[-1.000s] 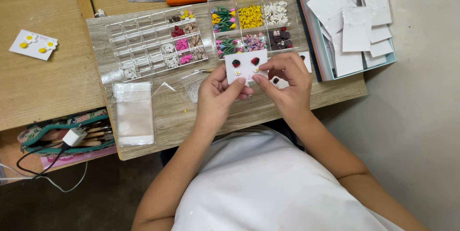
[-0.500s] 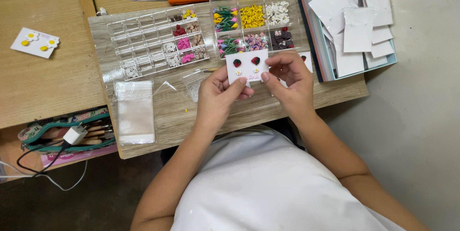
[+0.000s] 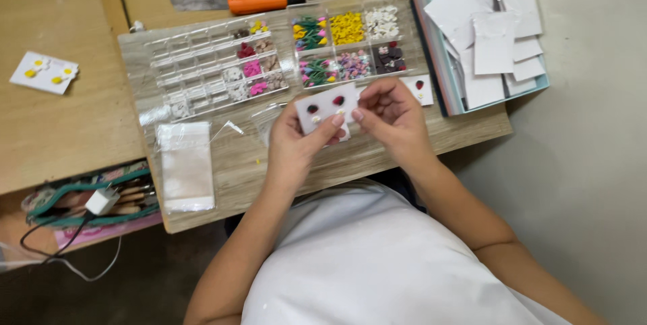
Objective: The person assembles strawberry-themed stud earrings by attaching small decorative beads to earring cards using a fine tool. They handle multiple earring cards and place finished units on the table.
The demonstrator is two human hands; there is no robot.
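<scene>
My left hand [image 3: 296, 143] holds a small white card [image 3: 327, 106] with a dark red and a bright red piece pinned at its top and small pale pieces lower down. My right hand [image 3: 391, 117] pinches the card's right edge with thumb and fingertips. Both hands hover over the front of the wooden table [image 3: 263, 163], just in front of a clear compartment box [image 3: 347, 48] filled with small coloured pieces. A second clear compartment box [image 3: 216, 72], mostly unfilled, lies to its left.
A stack of clear plastic bags [image 3: 187, 166] lies at front left. A light blue box of white cards [image 3: 488, 35] stands at the right. An orange tool [image 3: 266, 1] lies behind. A white card with yellow pieces [image 3: 44, 72] lies far left; another card [image 3: 419, 89] lies beside the blue box.
Both hands stay on the white card in about the same spot; my right fingers have shifted slightly along its right edge.
</scene>
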